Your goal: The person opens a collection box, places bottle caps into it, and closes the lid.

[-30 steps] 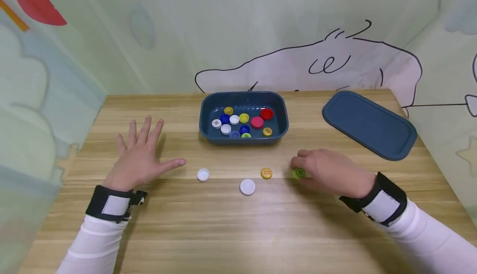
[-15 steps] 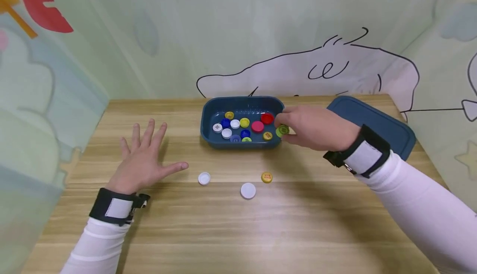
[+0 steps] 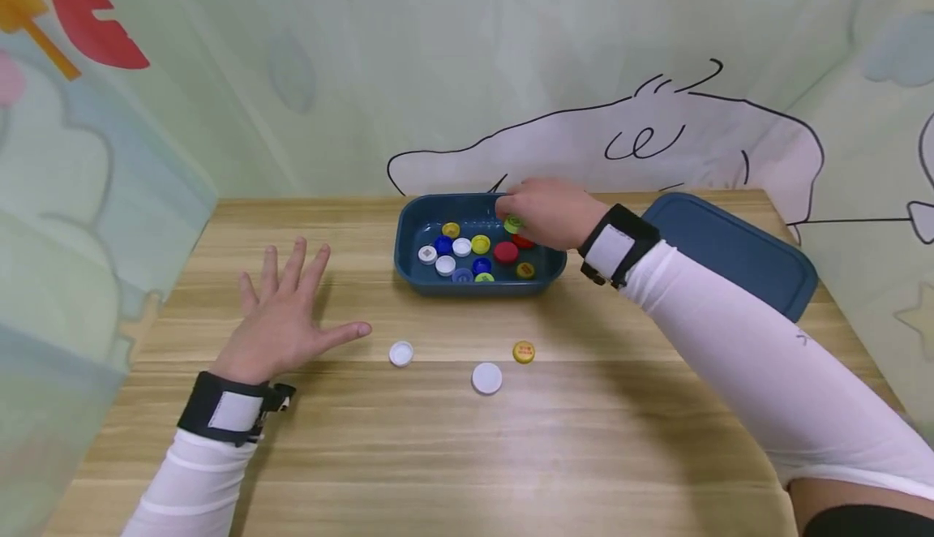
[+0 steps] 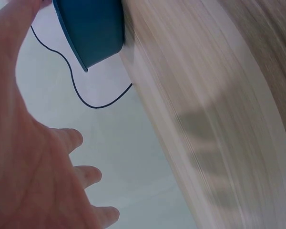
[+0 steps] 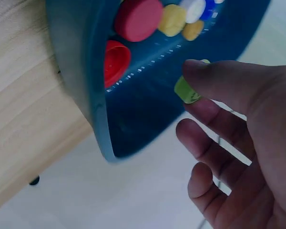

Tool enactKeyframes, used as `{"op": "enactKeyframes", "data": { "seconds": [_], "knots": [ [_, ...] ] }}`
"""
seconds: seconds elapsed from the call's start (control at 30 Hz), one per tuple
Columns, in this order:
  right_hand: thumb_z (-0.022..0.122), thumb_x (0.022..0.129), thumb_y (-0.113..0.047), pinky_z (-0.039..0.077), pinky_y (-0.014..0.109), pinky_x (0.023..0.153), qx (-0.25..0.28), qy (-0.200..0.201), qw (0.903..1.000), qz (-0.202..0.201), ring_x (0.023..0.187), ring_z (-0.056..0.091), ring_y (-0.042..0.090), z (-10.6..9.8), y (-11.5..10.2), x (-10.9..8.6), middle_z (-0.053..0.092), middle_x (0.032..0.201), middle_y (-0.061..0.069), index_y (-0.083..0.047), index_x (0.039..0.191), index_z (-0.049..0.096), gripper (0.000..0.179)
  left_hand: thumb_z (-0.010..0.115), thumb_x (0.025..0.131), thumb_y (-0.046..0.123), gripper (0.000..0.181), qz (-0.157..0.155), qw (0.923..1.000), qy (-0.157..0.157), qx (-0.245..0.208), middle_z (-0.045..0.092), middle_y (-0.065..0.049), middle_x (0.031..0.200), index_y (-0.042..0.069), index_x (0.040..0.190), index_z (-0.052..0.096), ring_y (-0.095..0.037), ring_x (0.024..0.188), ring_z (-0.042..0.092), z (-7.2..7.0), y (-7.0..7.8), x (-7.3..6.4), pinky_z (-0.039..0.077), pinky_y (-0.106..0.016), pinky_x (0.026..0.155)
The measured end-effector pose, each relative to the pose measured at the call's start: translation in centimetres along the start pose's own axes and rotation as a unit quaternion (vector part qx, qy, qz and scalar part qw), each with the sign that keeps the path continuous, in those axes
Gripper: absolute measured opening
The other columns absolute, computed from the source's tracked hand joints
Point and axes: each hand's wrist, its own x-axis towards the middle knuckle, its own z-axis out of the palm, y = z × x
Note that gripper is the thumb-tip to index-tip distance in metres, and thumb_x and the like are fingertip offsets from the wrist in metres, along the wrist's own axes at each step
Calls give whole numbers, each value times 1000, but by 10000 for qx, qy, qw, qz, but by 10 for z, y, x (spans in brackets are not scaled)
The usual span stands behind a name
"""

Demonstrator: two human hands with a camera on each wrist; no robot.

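My right hand [image 3: 550,212] pinches a green bottle cap [image 5: 187,91] between thumb and forefinger, over the right back part of a dark blue box [image 3: 477,287]. Inside the box lie several caps, among them a pink-red cap [image 3: 506,252], a red cap [image 5: 116,64] partly hidden by the hand in the head view, and a yellow cap [image 3: 480,244]. On the left of the table my left hand [image 3: 280,326] has its fingers spread and holds nothing. To the right of its thumb is a white cap [image 3: 400,354].
A larger white cap [image 3: 486,378] and an orange-yellow cap [image 3: 524,351] lie on the wooden table [image 3: 365,456] in front of the box. The dark blue lid [image 3: 737,253] rests at the back right. A printed curtain [image 3: 350,75] stands behind the table.
My right hand has picked the green cap up off the table and carried it up and left, over the box. The left hand stays spread in its place.
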Motion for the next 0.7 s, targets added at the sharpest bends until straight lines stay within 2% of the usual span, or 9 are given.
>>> {"op": "enactKeyframes", "data": {
  "seconds": [0.2, 0.37, 0.53, 0.7],
  "knots": [
    [69, 84, -16, 50, 39, 91, 56, -319, 9994, 89, 98, 60, 22, 8, -4, 32, 67, 109, 4, -17, 112, 65, 28, 41, 62, 91, 117, -21, 10000, 1, -25, -13, -5, 158, 28, 151, 0, -41, 141, -20, 2, -3, -1, -6, -76, 100],
    [69, 84, -18, 49, 39, 93, -19, -615, 9980, 111, 97, 61, 22, 11, -6, 50, 67, 109, 4, -16, 113, 65, 30, 42, 62, 91, 117, -39, 10000, 43, -6, -13, -4, 158, 29, 151, 0, -41, 141, -20, 3, -5, -1, -6, -76, 100],
    [67, 87, -18, 51, 40, 90, -270, -824, 9960, 190, 96, 63, 22, 19, -8, 57, 68, 110, 5, -16, 117, 65, 31, 41, 62, 91, 116, -29, 10000, 35, 6, -13, -4, 158, 28, 152, 0, -40, 141, -20, 2, -6, -1, -6, -76, 100],
    [63, 89, -13, 51, 43, 91, -462, -972, 9940, 192, 101, 64, 24, 21, -9, 56, 67, 115, 7, -18, 125, 61, 36, 43, 62, 90, 117, -47, 10000, 47, 21, -13, -4, 158, 28, 151, -1, -41, 141, -20, 2, -7, -1, -5, -76, 101]
  ]
}}
